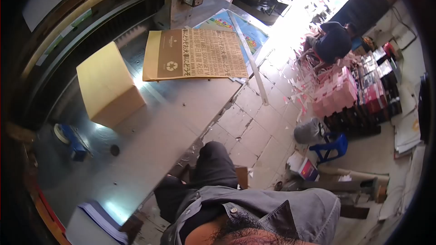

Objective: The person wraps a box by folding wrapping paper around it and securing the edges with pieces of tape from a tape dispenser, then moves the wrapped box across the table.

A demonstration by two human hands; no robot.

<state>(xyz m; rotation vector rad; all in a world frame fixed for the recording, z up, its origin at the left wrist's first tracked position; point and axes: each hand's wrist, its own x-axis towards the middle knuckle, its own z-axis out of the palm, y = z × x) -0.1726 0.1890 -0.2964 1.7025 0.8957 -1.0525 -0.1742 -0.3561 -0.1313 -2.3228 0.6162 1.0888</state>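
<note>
A wide fisheye view looks down from the wearer's head past a grey collared shirt (272, 208) and dark trousers (213, 163) to a metal table (181, 118) and a tiled floor (254, 122).

Neither of the wearer's hands appears anywhere in view, so whether they are wide, narrow or holding something cannot be told.

Nearest the body, on the table's left part, stands a thick block of tan paper (109, 84), square-edged and upright. Just beyond it, farther from the wearer, a stack of brown printed sheets (195, 54) with a recycling mark lies flat, one corner reaching the table edge. My judgement: handling either pile well means gripping it from both sides and keeping the edges squared, since loose sheets would fan out easily.

Colourful printed posters (247, 31) and a long pale strip (247, 61) overhang the table beyond the brown sheets. A blue object (72, 140) sits at the table's near left, and a sheaf of white paper (102, 218) lies at the near corner.

No open container shows its contents clearly. Across the floor, pink stacks (336, 93) and dark bundles (377, 90) are piled together; a grey sack (309, 131) rests beside a blue plastic stool (334, 147). Another person (334, 41) crouches among scattered paper scraps in the distance.
</note>
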